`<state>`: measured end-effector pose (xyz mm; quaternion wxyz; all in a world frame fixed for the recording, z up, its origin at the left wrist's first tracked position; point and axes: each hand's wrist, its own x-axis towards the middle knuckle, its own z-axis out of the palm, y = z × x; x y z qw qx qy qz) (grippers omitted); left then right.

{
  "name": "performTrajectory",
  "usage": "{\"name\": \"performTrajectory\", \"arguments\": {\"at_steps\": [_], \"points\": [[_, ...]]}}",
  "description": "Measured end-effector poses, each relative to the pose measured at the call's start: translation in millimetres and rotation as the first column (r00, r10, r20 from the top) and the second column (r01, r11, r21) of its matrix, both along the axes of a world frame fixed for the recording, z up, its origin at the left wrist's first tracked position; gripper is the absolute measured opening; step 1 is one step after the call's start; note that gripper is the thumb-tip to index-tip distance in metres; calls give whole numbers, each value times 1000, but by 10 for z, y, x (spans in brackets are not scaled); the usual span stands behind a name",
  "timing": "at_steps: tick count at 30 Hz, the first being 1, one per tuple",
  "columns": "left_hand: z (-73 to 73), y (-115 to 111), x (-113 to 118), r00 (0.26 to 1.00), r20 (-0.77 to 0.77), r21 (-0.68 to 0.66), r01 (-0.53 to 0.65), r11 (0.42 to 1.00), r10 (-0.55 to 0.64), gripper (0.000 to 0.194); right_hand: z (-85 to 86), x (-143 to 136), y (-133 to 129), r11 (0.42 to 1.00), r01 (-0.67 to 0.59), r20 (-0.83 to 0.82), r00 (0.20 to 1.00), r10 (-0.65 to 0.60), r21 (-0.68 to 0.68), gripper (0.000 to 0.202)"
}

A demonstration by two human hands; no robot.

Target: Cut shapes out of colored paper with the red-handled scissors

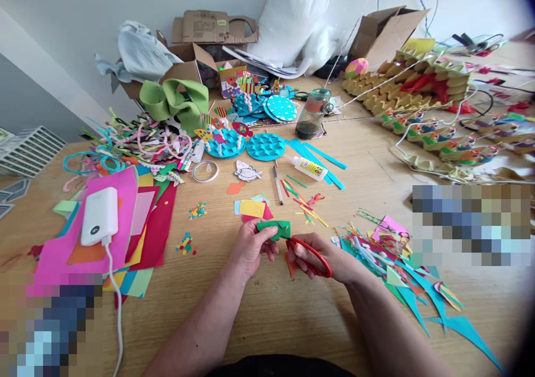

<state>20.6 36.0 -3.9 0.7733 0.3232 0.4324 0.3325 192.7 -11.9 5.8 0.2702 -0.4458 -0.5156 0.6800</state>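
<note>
My left hand [252, 247] pinches a small piece of green paper [279, 230] with a dark outline drawn on it. In my right hand [326, 251] are red-handled scissors [320, 259], their blades at the paper's right edge. A bit of orange paper [290, 266] shows below the scissors. Just beyond my hands lie small yellow, blue and red paper pieces [252, 207], an orange fish shape [235, 188], a white fish cutout [247, 170] and a pen [277, 185]. Thin coloured paper strips [307, 200] are scattered near a glue bottle [308, 167].
Coloured sheets with a white power bank [100, 215] lie left, its cable running forward. Paper scraps [393, 260] spread on the right. Behind are blue discs [266, 146], a glass jar [312, 112], a tape roll [205, 170], egg cartons [418, 81] and cardboard boxes [384, 31].
</note>
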Motion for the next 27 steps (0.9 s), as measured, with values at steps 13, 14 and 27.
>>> {"name": "performTrajectory", "arguments": {"at_steps": [13, 14, 27], "points": [[-2, 3, 1, 1000, -14, 1, 18, 1000, -18, 27, -31, 8, 1, 1000, -13, 6, 1000, 13, 8, 54], [-1, 3, 2, 1000, -14, 1, 15, 1000, -15, 28, -28, 6, 1, 1000, -12, 6, 1000, 12, 10, 54], [2, 6, 1, 1000, -8, -1, 14, 1000, -14, 27, -49, 17, -5, 1000, -11, 17, 1000, 11, 2, 54]]}}
